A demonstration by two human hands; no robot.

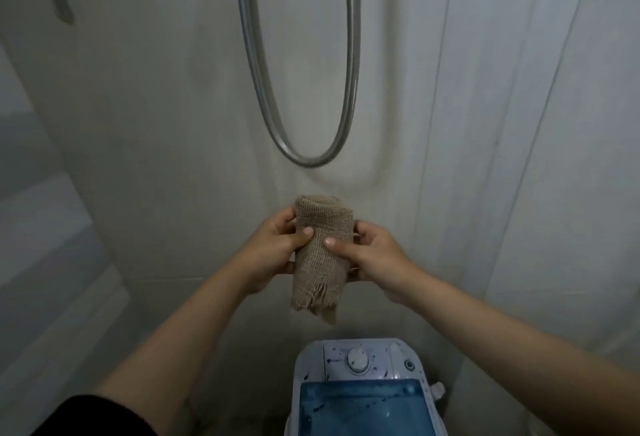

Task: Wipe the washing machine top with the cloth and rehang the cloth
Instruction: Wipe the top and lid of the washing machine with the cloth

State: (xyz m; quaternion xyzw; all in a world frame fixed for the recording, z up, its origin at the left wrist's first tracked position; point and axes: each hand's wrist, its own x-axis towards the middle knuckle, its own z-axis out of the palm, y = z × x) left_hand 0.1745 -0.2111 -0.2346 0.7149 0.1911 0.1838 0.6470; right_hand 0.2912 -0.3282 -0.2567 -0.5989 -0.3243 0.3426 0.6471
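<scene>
A beige coarse-woven cloth [320,255] with a frayed lower edge hangs folded in front of the wall, held up at chest height. My left hand [273,252] grips its left side with the thumb on the front. My right hand [372,255] grips its right side, thumb also pressed on the front. Below, at the bottom centre, stands the small washing machine [360,390], white with a round dial [357,359] and a translucent blue lid. Dark specks dot its white top panel. The cloth is well above the machine and not touching it.
A grey metal hose [304,158] hangs in a long loop on the pale wall just above the cloth. Vertical wall panel seams run on the right. A small grey fitting [61,6] sits high on the left wall. A white knob [438,389] juts from the machine's right side.
</scene>
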